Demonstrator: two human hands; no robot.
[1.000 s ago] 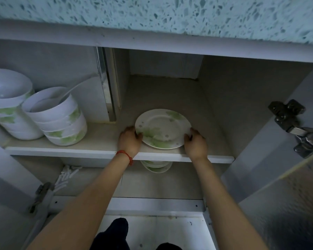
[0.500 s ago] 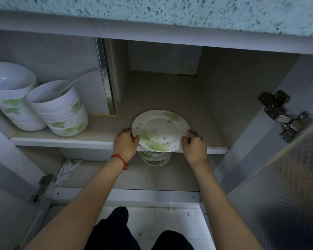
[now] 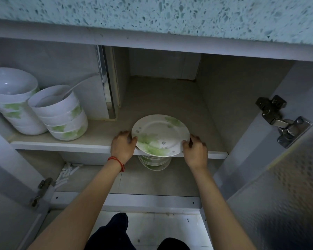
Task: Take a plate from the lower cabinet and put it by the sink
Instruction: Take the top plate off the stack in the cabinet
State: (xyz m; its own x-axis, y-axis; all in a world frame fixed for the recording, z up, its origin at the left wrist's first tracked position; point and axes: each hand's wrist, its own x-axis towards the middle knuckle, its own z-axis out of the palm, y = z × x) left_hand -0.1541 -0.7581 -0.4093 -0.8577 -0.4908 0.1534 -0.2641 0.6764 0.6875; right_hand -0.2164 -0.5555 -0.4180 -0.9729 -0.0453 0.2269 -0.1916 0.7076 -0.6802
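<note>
A white plate [image 3: 160, 135] with green leaf prints sits at the front of the cabinet shelf [image 3: 61, 146], its near rim hanging past the shelf edge. My left hand [image 3: 122, 146] grips its left rim and my right hand [image 3: 195, 150] grips its right rim. Below the shelf edge a stack of matching plates [image 3: 154, 162] shows in part on the cabinet floor. The sink is not in view.
Two stacks of white and green bowls [image 3: 59, 114] stand on the shelf's left, a spoon in the nearer stack. The speckled countertop edge [image 3: 152, 17] overhangs above. An open door with a metal hinge [image 3: 282, 121] stands right; another hinge [image 3: 42, 191] lower left.
Both hands have drawn the plate toward me, from further back on the shelf to its front edge, and its near rim now overhangs.
</note>
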